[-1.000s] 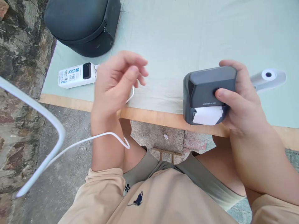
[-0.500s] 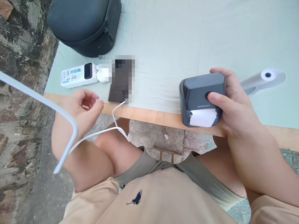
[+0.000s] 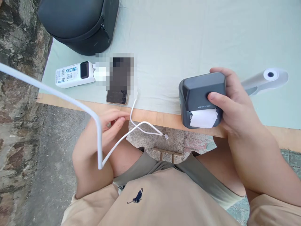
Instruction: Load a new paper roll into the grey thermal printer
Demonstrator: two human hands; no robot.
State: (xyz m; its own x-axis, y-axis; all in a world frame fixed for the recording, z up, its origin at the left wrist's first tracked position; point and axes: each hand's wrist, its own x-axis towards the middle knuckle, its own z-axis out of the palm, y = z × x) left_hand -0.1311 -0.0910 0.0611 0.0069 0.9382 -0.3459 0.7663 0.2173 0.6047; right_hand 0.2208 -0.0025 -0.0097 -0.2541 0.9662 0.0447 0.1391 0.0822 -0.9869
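My right hand [image 3: 237, 103] is wrapped around a dark grey label printer [image 3: 204, 89], thumb on its top cover. White label paper [image 3: 204, 118] with a torn edge sticks out of the printer's near side. My left hand [image 3: 109, 127] is at the table's front edge, fingers loosely stretched forward and thumb apart from them; nothing shows in it. Just right of its fingertips, a white cable [image 3: 131, 117] runs up to the tabletop beside a phone [image 3: 117, 97]. The cable loops below the edge and passes close in front of my left forearm. Blurred blocks hide part of the phone.
A white power bank [image 3: 74, 74] with a dark display lies left of the phone. Behind it stands a black zippered case [image 3: 80, 23]. Right of the printer lies a white roll [image 3: 261, 81]. A stone wall [image 3: 18, 125] borders the left side; a paper scrap [image 3: 166, 137] is on the ground.
My left hand has moved right along the table edge, its fingers straightening. The cable has shifted right, its upper end now beside the phone. My right hand still holds the printer.
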